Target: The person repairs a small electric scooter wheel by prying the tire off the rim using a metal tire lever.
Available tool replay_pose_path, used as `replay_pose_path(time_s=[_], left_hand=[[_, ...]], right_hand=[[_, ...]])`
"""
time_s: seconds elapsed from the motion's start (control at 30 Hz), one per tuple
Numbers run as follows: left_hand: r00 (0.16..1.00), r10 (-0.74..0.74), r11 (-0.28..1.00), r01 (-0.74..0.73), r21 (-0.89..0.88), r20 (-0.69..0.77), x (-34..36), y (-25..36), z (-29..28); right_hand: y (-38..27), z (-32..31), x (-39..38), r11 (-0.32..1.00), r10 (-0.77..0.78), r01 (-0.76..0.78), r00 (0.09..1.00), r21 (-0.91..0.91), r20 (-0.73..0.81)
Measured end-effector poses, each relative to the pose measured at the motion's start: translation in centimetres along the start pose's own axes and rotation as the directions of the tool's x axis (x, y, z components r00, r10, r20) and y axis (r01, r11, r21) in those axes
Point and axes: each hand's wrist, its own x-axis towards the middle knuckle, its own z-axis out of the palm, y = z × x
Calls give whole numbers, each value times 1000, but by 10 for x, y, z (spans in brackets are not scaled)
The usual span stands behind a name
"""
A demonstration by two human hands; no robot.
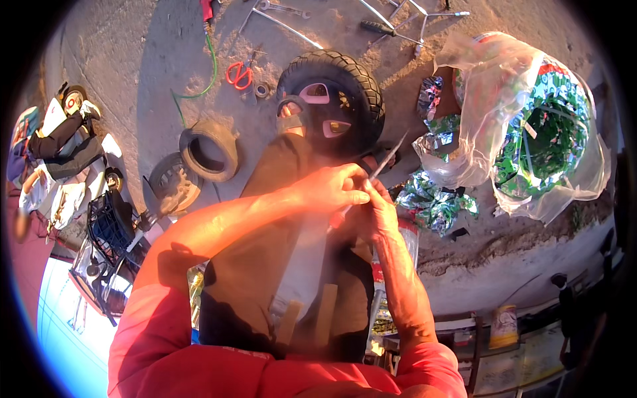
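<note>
My left hand (337,187) and my right hand (381,211) meet above my lap, fingers closed in a pinch. Between them is the near end of a thin, pale, pointed strip (390,158), its tip aimed up and to the right. Whether it is a blade or a tool I cannot make out, and its near end is hidden by my fingers. Just beyond my hands a small wheel with a black treaded tyre (363,83) lies on the ground. My sandalled foot (292,116) is against its left side.
Red-handled scissors (239,75), a tape roll (263,89) and a green hose (211,60) lie ahead left, near a loose tyre (229,156). Wrenches (421,30) and a screwdriver (377,27) lie farther ahead. Foil-wrapped tyres (576,126) in clear plastic stand right; a parked motorbike (109,225) is left.
</note>
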Motion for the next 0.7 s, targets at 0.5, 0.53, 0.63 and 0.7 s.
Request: replay_pose_path(time_s=[0.5,0.53,0.63,0.7], left_hand=[[974,-173,978,152,-142,-147,-24,-102,-122],[976,-172,979,155,-133,-134,-17,-113,-125],[980,20,986,13,166,-197,13,-137,-131],[992,29,987,-8,159,-126,33,-128,-138]], right_hand=[[-80,68,180,-166,-525,60,840,-984,139],[-79,71,191,-184,-517,-18,852,-983,81],[-88,68,211,-212,-529,-27,844,-977,92],[-104,50,227,-243,-538,-6,833,-970,130]])
